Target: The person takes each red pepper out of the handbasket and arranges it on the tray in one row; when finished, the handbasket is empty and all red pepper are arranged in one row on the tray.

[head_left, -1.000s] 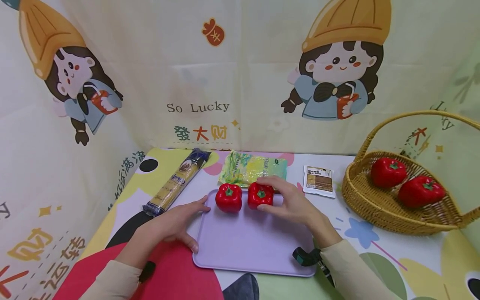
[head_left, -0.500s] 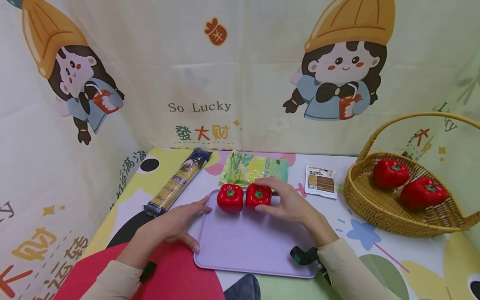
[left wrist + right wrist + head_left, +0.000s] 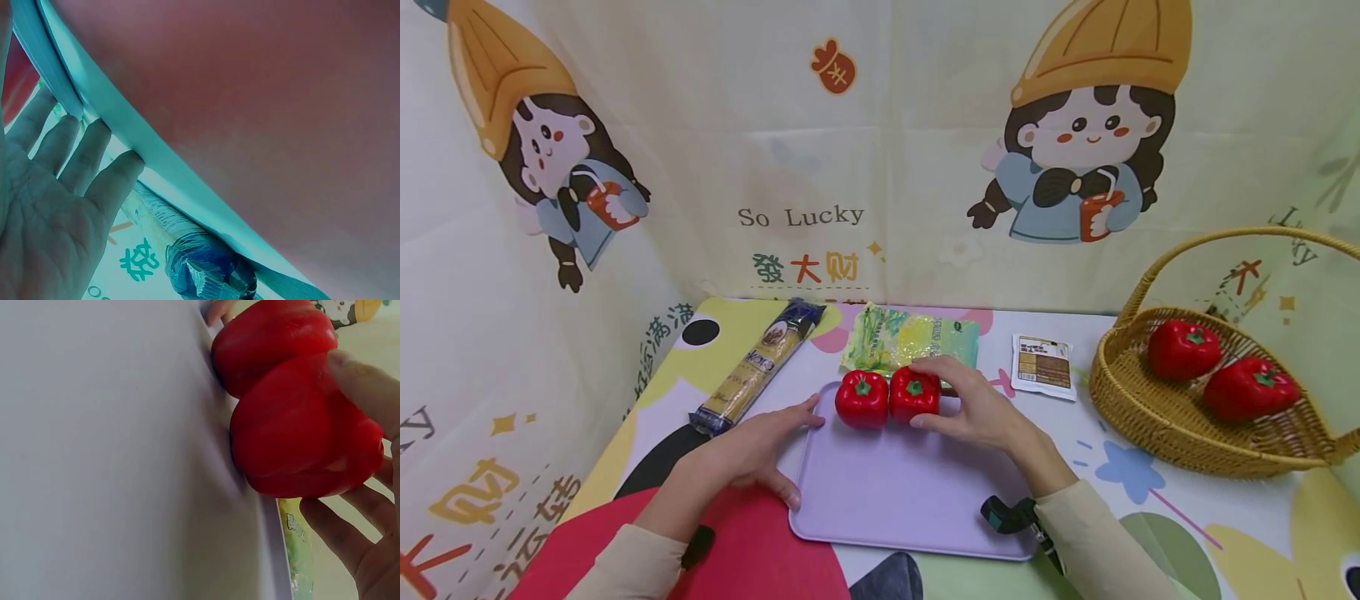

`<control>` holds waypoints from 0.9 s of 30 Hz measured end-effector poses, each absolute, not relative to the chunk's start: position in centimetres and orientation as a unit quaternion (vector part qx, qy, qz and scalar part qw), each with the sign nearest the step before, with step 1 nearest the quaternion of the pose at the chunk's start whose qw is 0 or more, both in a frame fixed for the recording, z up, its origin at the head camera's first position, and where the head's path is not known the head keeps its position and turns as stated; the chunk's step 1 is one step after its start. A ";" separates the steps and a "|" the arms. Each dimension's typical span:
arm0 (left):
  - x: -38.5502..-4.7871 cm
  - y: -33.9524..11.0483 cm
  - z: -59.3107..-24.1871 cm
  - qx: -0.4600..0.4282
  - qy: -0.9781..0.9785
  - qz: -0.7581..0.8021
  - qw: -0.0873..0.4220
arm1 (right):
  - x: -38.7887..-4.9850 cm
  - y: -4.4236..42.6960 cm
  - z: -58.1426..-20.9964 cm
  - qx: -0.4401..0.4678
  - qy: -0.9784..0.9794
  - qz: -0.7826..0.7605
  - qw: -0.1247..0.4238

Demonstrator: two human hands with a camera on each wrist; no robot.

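Observation:
On the far side of a lilac tray (image 3: 910, 496) stand two red bell peppers, side by side with their green stems up. My right hand (image 3: 977, 410) grips the right bell pepper (image 3: 910, 397), thumb in front and fingers behind. In the right wrist view that bell pepper (image 3: 300, 434) meets the other bell pepper (image 3: 269, 340). No clear gap shows between it and the left bell pepper (image 3: 861, 402). My left hand (image 3: 747, 457) rests at the tray's left edge, thumb and fingers spread. In the left wrist view the left hand's fingers (image 3: 87, 156) look nearly straight.
A pack of dry pasta (image 3: 760, 367) lies left of the tray. Behind it lies a green and yellow packet (image 3: 910, 337), and a small white and brown sachet (image 3: 1042, 367) is to the right. A wicker basket (image 3: 1187, 450) holding two more red peppers (image 3: 1183, 350) stands at far right.
My right hand has slid the right bell pepper a little to the left, narrowing the gap to the other one. The left hand stays at the tray's edge.

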State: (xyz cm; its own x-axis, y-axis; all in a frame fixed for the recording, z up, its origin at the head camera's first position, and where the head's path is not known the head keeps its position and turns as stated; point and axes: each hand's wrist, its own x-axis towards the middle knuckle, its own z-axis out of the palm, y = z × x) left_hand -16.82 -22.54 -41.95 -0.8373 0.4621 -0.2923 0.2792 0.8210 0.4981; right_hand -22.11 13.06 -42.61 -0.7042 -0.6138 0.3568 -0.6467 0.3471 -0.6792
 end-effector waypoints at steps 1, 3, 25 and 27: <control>-16.8 -22.6 -42.0 0.200 0.932 0.223 0.203 | -22.1 13.0 -42.6 0.384 -0.819 0.425 0.018; -16.8 -22.7 -42.0 0.205 0.932 0.222 0.200 | -22.1 12.8 -42.6 0.388 -0.816 0.429 0.019; -16.7 -22.6 -41.8 0.201 0.934 0.217 0.200 | -21.5 13.7 -42.8 0.340 -0.835 0.431 -0.010; -16.6 -22.8 -41.9 0.202 0.934 0.218 0.200 | -21.4 13.8 -42.9 0.342 -0.834 0.433 -0.009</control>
State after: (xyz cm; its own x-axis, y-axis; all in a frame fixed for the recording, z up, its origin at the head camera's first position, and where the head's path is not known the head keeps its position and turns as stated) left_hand -16.65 -22.76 -41.86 -0.8383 0.4647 -0.2852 0.2907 0.8235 0.4872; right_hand -21.44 13.80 -42.90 -0.7661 -0.5780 0.2812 -0.5622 0.3904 -0.7291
